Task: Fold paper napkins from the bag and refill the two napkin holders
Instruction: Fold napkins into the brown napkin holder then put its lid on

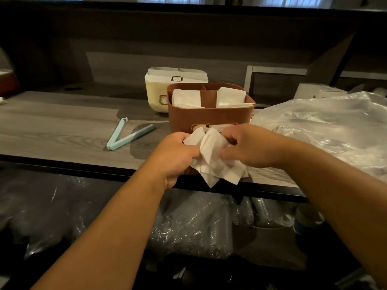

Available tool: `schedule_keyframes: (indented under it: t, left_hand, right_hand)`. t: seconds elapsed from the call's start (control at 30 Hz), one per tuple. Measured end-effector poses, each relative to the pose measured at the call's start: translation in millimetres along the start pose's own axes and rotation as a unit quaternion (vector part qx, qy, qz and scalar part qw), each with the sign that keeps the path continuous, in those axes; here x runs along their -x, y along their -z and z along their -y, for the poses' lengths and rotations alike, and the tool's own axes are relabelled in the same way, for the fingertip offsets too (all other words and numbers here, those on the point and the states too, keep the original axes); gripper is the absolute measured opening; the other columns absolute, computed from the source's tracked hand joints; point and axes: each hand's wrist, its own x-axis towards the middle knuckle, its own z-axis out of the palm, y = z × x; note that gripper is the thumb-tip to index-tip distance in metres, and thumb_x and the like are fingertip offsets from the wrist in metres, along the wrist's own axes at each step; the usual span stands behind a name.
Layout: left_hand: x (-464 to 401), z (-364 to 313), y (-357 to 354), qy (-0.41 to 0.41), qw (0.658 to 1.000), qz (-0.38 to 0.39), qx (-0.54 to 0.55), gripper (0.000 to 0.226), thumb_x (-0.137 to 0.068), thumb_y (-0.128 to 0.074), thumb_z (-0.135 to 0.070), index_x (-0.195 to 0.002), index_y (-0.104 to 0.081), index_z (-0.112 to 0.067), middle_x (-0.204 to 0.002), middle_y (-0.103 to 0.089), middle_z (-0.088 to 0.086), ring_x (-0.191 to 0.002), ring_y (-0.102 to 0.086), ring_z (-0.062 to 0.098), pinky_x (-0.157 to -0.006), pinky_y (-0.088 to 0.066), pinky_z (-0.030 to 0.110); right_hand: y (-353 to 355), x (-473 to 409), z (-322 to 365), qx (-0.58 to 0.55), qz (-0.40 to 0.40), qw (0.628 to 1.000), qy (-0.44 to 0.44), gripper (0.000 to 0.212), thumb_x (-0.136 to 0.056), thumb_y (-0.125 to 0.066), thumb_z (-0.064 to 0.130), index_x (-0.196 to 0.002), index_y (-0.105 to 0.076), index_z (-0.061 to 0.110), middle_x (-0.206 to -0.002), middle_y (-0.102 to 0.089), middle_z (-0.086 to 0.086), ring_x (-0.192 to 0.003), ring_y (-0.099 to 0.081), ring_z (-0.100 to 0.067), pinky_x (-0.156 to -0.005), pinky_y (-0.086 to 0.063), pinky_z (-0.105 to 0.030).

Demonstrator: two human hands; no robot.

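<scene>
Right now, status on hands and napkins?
Left hand and right hand both pinching napkins. Brown holder directly behind. Nothing blocking.

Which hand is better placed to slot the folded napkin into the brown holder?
Right, probably. The right hand pinches the white paper napkin directly before the brown napkin holder. The left hand also grips it, but sits slightly lower and further from the holder.
</scene>
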Motion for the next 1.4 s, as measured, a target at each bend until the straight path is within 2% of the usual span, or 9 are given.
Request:
schedule_keyframes:
  t: [0.17, 0.43, 0.6, 0.77, 0.9, 1.07, 1.13, 1.2, 1.4]
  left_hand:
    - [6, -3, 3, -0.022, 0.999, 0.030, 0.012, 0.030, -0.087, -0.067, 0.005, -0.108, -0.066, -0.016, -0.110, -0.070, 0.008, -0.101, -0.069, 0.025, -0.083, -0.060, 0.050]
    - [6, 0, -2, -0.024, 0.989, -0.023, 0.146, 0.026, -0.090, -0.064, 0.005, -0.107, -0.062, -0.014, -0.113, -0.069, 0.009, -0.099, -0.070, 0.027, -0.078, -0.062, 0.045]
    - [8, 0, -24, -0.007, 0.962, -0.040, 0.271, 0.029, -0.090, -0.059, 0.010, -0.110, -0.060, -0.011, -0.117, -0.069, 0.015, -0.102, -0.069, 0.033, -0.080, -0.061, 0.044]
    - [18, -3, -34, -0.004, 0.952, 0.016, 0.304, 0.025, -0.091, -0.059, 0.005, -0.114, -0.061, -0.006, -0.111, -0.071, 0.019, -0.091, -0.071, 0.029, -0.076, -0.061, 0.042]
    - [18, 0, -29, 0.006, 0.950, 0.014, 0.311, 0.029, -0.098, -0.044, 0.007, -0.122, -0.058, -0.001, -0.113, -0.071, 0.023, -0.101, -0.071, 0.036, -0.077, -0.062, 0.043]
    - [23, -2, -29, -0.017, 0.953, 0.036, 0.299, 0.027, -0.100, -0.056, -0.022, -0.124, -0.058, -0.011, -0.112, -0.073, 0.016, -0.104, -0.071, 0.031, -0.088, -0.059, 0.050]
    - [24, 0, -27, -0.043, 0.957, 0.070, 0.277, 0.053, -0.084, -0.070, -0.042, -0.127, -0.056, -0.014, -0.116, -0.072, 0.013, -0.104, -0.071, 0.027, -0.086, -0.060, 0.047]
    - [24, 3, -25, -0.066, 0.965, 0.075, 0.241, 0.068, -0.070, -0.082, -0.041, -0.127, -0.054, -0.016, -0.122, -0.068, 0.012, -0.110, -0.069, 0.028, -0.086, -0.060, 0.046]
    - [15, -1, -5, -0.190, 0.981, -0.023, -0.042, 0.032, -0.087, -0.077, -0.025, -0.108, -0.056, -0.037, -0.110, -0.064, -0.013, -0.103, -0.061, 0.007, -0.078, -0.056, 0.025]
  right_hand:
    - [-2, -2, -10, 0.001, 0.033, 0.999, 0.033, 0.046, -0.092, -0.069, 0.036, -0.135, -0.051, 0.037, -0.125, -0.059, 0.019, -0.112, -0.058, -0.011, -0.099, -0.047, -0.030]
    - [22, 8, -22, -0.010, -0.014, 0.999, 0.051, 0.019, -0.093, -0.068, 0.029, -0.105, -0.060, 0.042, -0.102, -0.066, 0.021, -0.093, -0.064, -0.002, -0.082, -0.052, -0.021]
    - [54, 30, -10, -0.222, -0.020, 0.968, 0.118, 0.039, -0.077, -0.070, 0.027, -0.113, -0.064, 0.040, -0.108, -0.072, 0.019, -0.102, -0.069, -0.003, -0.085, -0.055, -0.027]
    - [28, 13, 2, 0.022, -0.018, 0.994, 0.107, 0.045, -0.090, -0.071, 0.009, -0.107, -0.059, 0.048, -0.103, -0.061, 0.027, -0.105, -0.059, -0.005, -0.100, -0.048, -0.031]
    - [16, 5, -2, 0.022, -0.080, 0.993, 0.085, 0.043, -0.089, -0.073, 0.011, -0.116, -0.057, 0.039, -0.110, -0.058, 0.018, -0.108, -0.056, -0.012, -0.102, -0.048, -0.034]
    - [11, -2, -4, 0.004, -0.081, 0.995, 0.059, 0.034, -0.090, -0.074, 0.029, -0.114, -0.051, 0.039, -0.098, -0.054, 0.022, -0.089, -0.055, -0.006, -0.088, -0.050, -0.028]
    - [12, -4, -4, 0.008, -0.053, 0.997, 0.047, 0.030, -0.092, -0.071, 0.034, -0.114, -0.051, 0.041, -0.102, -0.057, 0.021, -0.093, -0.057, -0.007, -0.084, -0.049, -0.025]
    - [13, -4, -4, 0.019, -0.039, 0.998, 0.045, 0.023, -0.093, -0.069, 0.036, -0.111, -0.056, 0.038, -0.103, -0.061, 0.018, -0.094, -0.060, -0.009, -0.080, -0.049, -0.023]
    - [24, 7, 2, 0.029, -0.105, 0.990, 0.095, 0.018, -0.093, -0.068, 0.035, -0.087, -0.053, 0.044, -0.094, -0.054, 0.025, -0.087, -0.054, -0.004, -0.074, -0.044, -0.017]
